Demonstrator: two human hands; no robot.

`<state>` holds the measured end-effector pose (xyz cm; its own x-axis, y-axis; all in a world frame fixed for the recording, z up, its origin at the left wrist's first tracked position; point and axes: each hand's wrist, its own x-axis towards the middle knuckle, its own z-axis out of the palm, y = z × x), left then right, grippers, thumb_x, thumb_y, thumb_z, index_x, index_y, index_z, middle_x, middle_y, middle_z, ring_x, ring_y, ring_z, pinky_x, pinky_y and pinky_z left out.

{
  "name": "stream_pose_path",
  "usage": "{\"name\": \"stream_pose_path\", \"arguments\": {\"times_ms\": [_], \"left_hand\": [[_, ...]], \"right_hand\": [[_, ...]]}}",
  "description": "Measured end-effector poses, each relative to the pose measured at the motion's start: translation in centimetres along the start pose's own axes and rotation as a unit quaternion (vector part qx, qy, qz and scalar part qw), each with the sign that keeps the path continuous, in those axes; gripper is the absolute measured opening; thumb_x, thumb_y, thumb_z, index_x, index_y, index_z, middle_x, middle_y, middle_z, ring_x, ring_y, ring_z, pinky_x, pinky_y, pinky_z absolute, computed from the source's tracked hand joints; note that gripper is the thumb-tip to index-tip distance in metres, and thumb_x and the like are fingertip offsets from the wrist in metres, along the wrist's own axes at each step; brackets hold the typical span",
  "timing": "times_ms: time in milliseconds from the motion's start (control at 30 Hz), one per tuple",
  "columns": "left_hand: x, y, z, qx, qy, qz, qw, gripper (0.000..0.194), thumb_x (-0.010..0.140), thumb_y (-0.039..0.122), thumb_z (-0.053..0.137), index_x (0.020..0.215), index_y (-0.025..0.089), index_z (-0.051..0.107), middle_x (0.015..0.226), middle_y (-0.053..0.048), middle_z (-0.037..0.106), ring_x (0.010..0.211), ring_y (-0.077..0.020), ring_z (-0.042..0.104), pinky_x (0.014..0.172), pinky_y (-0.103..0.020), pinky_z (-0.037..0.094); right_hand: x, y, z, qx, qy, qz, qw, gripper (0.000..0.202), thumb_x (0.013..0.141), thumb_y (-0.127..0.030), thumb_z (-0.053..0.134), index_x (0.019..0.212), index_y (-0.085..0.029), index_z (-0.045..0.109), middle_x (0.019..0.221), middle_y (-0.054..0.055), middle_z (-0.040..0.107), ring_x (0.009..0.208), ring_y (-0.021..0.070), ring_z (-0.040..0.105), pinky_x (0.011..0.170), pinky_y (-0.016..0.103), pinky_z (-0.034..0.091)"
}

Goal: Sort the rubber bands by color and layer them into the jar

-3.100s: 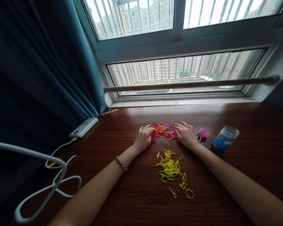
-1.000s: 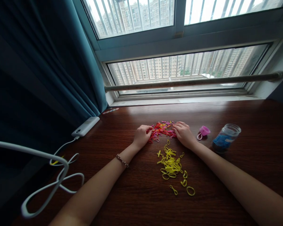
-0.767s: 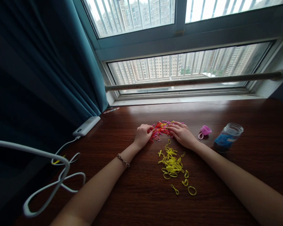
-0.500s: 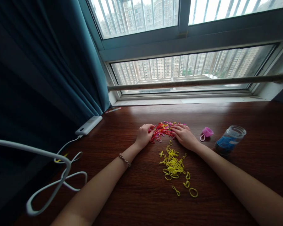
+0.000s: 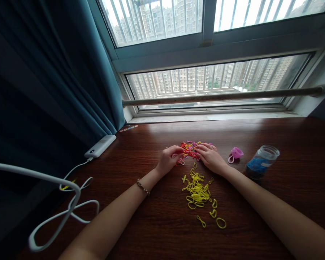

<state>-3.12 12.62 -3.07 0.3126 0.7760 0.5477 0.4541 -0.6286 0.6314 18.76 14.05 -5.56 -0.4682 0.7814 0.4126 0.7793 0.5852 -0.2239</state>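
Small elastic bands in red, pink and orange form a mixed pile (image 5: 189,148) on the dark wood table, with a few yellow ones among them. My left hand (image 5: 169,159) is at the pile's left side, fingers bent and fingertips drawn together over the bands; what they pinch, if anything, is too small to make out. My right hand (image 5: 209,157) rests palm down at the pile's right side, its fingers stretched out over the bands and covering some. Nearer to me lies a separate heap of yellow elastic bands (image 5: 198,191), with several loose ones around it.
Right of my right hand are a pink cup-shaped lid with a loop (image 5: 236,153) and a clear jar (image 5: 262,162) with something blue in it. At the left lie a white power bank (image 5: 100,146) and a white cable (image 5: 51,174). A window and metal rail (image 5: 222,96) stand behind.
My left hand has shifted right, further over the red and pink bands. My right hand stays on the pile's right side. The whole view has moved slightly.
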Motion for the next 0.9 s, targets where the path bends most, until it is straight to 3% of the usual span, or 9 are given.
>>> {"name": "stream_pose_path", "arguments": {"times_ms": [233,300,400,500,600,700,900], "left_hand": [[-0.7,2.3,0.8,-0.009,-0.162,0.120,0.979,0.015,0.083,0.023,0.050,0.087,0.017,0.063,0.088,-0.007,0.065,0.081,-0.0130,0.060,0.076,-0.024,0.050],[-0.9,2.1,0.8,0.008,-0.156,0.131,0.979,0.015,0.084,0.022,0.049,0.088,0.017,0.063,0.088,-0.007,0.065,0.081,-0.0125,0.060,0.075,-0.023,0.049],[-0.8,1.4,0.5,0.049,-0.103,0.125,0.986,0.016,0.084,0.022,0.048,0.089,0.016,0.063,0.088,-0.007,0.064,0.085,-0.0134,0.059,0.078,-0.025,0.048],[-0.5,0.9,0.4,0.123,-0.066,0.102,0.985,0.019,0.085,0.025,0.047,0.095,0.018,0.062,0.098,-0.008,0.063,0.097,-0.0164,0.055,0.089,-0.031,0.043],[-0.2,0.8,0.6,0.219,-0.085,0.067,0.970,0.027,0.085,0.029,0.046,0.110,0.024,0.056,0.117,-0.006,0.055,0.119,-0.0231,0.038,0.101,-0.046,0.027],[-0.2,0.9,0.9,0.278,-0.129,0.027,0.952,0.038,0.085,0.038,0.045,0.123,0.033,0.045,0.132,-0.003,0.043,0.129,-0.0291,0.021,0.101,-0.059,0.012],[-0.3,0.4,1.1,0.284,-0.153,-0.016,0.946,0.040,0.085,0.045,0.040,0.124,0.036,0.041,0.132,-0.002,0.042,0.128,-0.0306,0.020,0.098,-0.065,0.005]], "right_hand": [[0.1,0.0,-0.1,0.012,0.007,0.000,1.000,0.031,0.090,-0.030,0.036,0.112,-0.022,0.057,0.117,0.007,0.055,0.113,0.0230,0.041,0.095,0.041,0.030],[0.1,0.1,-0.1,0.017,0.008,-0.001,1.000,0.031,0.090,-0.030,0.037,0.111,-0.020,0.057,0.117,0.007,0.054,0.112,0.0230,0.041,0.095,0.040,0.030],[0.1,0.1,0.0,0.024,0.016,-0.004,1.000,0.030,0.090,-0.029,0.037,0.111,-0.019,0.056,0.117,0.008,0.054,0.112,0.0234,0.040,0.095,0.041,0.031],[0.2,0.2,-0.1,0.039,0.026,-0.008,0.999,0.030,0.090,-0.028,0.036,0.110,-0.019,0.056,0.115,0.009,0.053,0.111,0.0232,0.041,0.094,0.041,0.033],[0.3,0.2,-0.2,0.063,0.050,-0.009,0.997,0.030,0.090,-0.026,0.035,0.111,-0.019,0.056,0.113,0.010,0.054,0.109,0.0230,0.042,0.093,0.040,0.035],[0.3,0.2,-0.3,0.095,0.090,-0.011,0.991,0.032,0.089,-0.025,0.035,0.113,-0.018,0.055,0.112,0.010,0.053,0.108,0.0233,0.043,0.093,0.041,0.037],[-0.1,-0.6,-1.6,0.219,0.189,0.022,0.957,0.031,0.090,-0.028,0.034,0.101,-0.017,0.061,0.103,0.011,0.057,0.097,0.0217,0.053,0.086,0.035,0.044]]}}
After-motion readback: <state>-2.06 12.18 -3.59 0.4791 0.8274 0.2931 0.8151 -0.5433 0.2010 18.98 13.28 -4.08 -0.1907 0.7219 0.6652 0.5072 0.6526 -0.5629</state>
